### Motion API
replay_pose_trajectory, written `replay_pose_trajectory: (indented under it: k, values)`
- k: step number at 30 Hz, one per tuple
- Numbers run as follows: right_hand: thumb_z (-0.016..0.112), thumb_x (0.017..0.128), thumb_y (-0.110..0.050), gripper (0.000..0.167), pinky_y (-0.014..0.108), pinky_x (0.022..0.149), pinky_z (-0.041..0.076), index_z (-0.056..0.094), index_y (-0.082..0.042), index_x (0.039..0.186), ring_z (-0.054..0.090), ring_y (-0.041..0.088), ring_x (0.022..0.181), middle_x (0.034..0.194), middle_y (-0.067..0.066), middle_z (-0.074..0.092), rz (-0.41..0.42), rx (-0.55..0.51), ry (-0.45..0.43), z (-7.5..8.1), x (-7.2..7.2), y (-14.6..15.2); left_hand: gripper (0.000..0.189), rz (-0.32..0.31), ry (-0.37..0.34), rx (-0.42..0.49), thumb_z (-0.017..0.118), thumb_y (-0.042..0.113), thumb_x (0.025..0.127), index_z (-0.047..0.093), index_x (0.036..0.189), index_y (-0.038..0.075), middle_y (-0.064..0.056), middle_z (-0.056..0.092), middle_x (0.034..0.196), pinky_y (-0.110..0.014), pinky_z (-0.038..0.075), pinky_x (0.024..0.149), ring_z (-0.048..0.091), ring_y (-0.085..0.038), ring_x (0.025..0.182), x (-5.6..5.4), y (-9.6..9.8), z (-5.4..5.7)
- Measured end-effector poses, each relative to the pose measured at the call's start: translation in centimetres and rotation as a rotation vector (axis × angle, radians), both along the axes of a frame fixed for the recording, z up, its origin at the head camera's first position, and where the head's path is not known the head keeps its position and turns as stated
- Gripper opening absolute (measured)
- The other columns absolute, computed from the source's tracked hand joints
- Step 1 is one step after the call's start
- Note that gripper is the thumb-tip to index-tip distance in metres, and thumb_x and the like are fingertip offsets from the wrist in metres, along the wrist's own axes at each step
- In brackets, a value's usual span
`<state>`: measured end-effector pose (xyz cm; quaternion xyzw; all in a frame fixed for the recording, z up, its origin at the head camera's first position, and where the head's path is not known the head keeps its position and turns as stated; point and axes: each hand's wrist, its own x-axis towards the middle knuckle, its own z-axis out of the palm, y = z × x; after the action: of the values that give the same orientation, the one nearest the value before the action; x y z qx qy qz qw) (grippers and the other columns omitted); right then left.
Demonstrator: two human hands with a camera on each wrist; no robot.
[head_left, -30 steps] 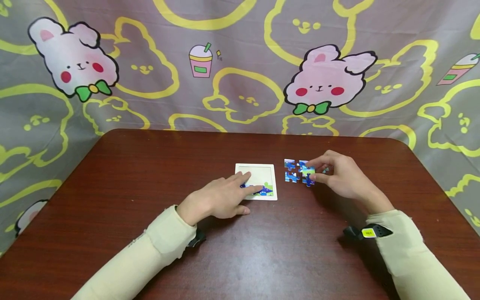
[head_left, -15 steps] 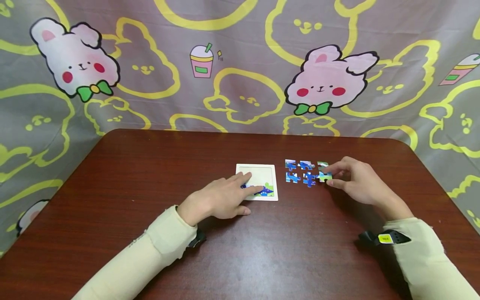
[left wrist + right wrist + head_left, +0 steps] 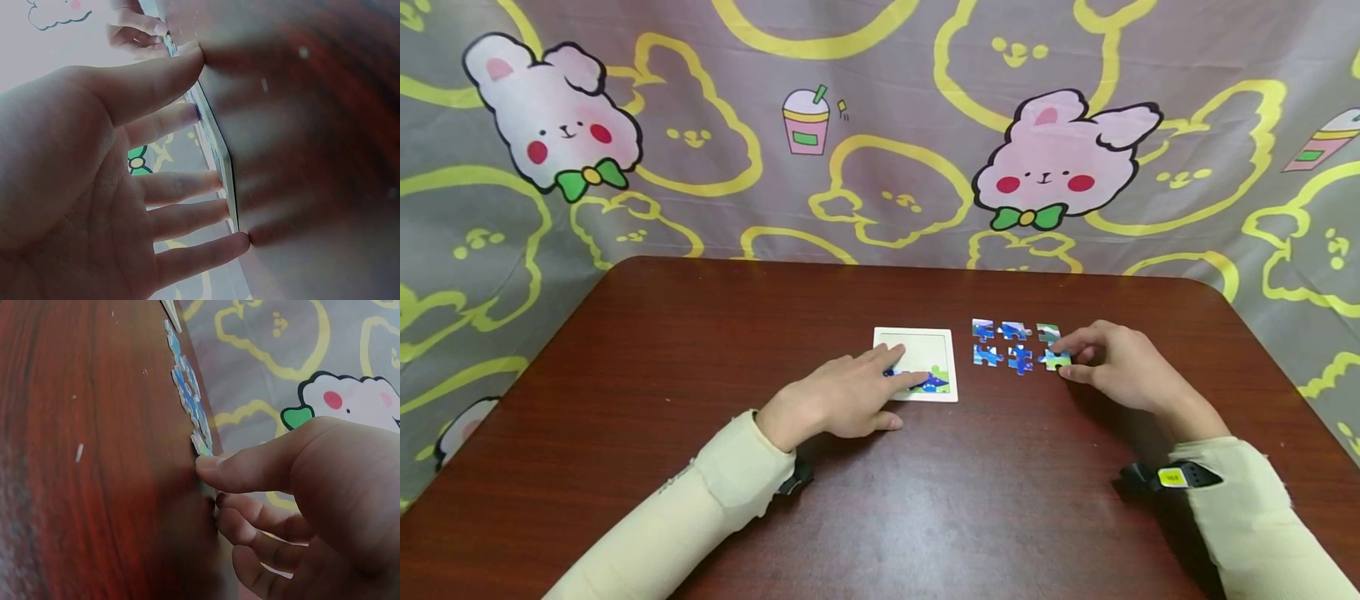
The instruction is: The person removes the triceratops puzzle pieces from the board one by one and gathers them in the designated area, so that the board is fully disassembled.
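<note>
My left hand [image 3: 842, 392] lies with spread, straight fingers over a square white puzzle tray [image 3: 953, 367], fingertips on its left and lower part. A strip of blue and green puzzle pieces [image 3: 936, 384] fills the tray's bottom, partly covered by the fingers; its upper part shows bare. The left wrist view shows the tray's edge [image 3: 220, 150] under the fingertips. With thumb and index finger, my right hand [image 3: 1123, 367] pinches a green and blue puzzle piece [image 3: 1054, 361] at the right end of the lower row. Its thumb covers part of that piece [image 3: 200, 444] in the right wrist view.
Other loose pieces lie in two rows right of the tray: a blue one [image 3: 982, 329], a middle one [image 3: 1016, 331] and a greenish one [image 3: 1048, 332] behind; two blue ones [image 3: 1020, 359] in front. A patterned curtain [image 3: 880, 125] hangs behind the brown table [image 3: 880, 517].
My right hand has carried the green and blue piece rightward from over the middle pieces to the lower row's right end, uncovering the other pieces. My left hand has stayed on the tray.
</note>
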<state>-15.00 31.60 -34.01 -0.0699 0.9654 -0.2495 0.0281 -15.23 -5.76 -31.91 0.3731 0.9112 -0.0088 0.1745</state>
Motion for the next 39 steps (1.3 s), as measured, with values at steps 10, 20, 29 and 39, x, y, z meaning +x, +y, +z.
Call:
replay_pose_trajectory:
  k: [10,20,29,39]
  values:
    - [0.087,0.089,-0.018,0.029,0.033,0.070,0.042,0.082,-0.010,0.117,0.055,0.024,0.090,0.099,0.009,0.065,-0.020,0.016,-0.017,-0.3,0.0,0.5,0.067,-0.007,0.003,-0.005,0.063,0.046,0.106,0.036,0.167,0.034,-0.014,0.026,0.177,-0.054,0.042,0.122,0.032,-0.035,0.162,0.0,0.3,-0.1]
    - [0.084,0.092,-0.021,0.023,0.030,0.068,0.051,0.081,-0.011,0.113,0.063,0.026,0.088,0.104,0.011,0.074,-0.049,-0.037,0.041,0.5,0.1,0.2,0.069,-0.010,-0.001,0.001,0.064,0.047,0.106,0.034,0.167,0.034,-0.013,0.024,0.177,-0.053,0.042,0.123,0.031,-0.032,0.162,0.0,0.3,-0.1]
    - [0.083,0.094,-0.026,0.021,0.028,0.067,0.053,0.081,-0.015,0.112,0.065,0.022,0.085,0.101,0.005,0.078,0.004,-0.080,0.097,1.5,0.0,-1.9,0.070,-0.010,0.013,0.065,0.067,0.045,0.104,0.038,0.166,0.030,-0.014,0.028,0.176,-0.057,0.047,0.117,0.032,-0.033,0.161,-0.1,-1.6,0.0]
    - [0.084,0.093,-0.021,0.018,0.028,0.068,0.052,0.081,-0.014,0.109,0.062,0.024,0.089,0.100,0.005,0.074,0.073,-0.126,0.048,1.0,-0.5,-5.9,0.075,0.063,0.010,0.068,0.070,0.045,0.102,0.040,0.165,0.018,-0.018,0.031,0.174,-0.059,0.042,0.121,0.037,-0.037,0.159,0.4,-4.2,0.1]
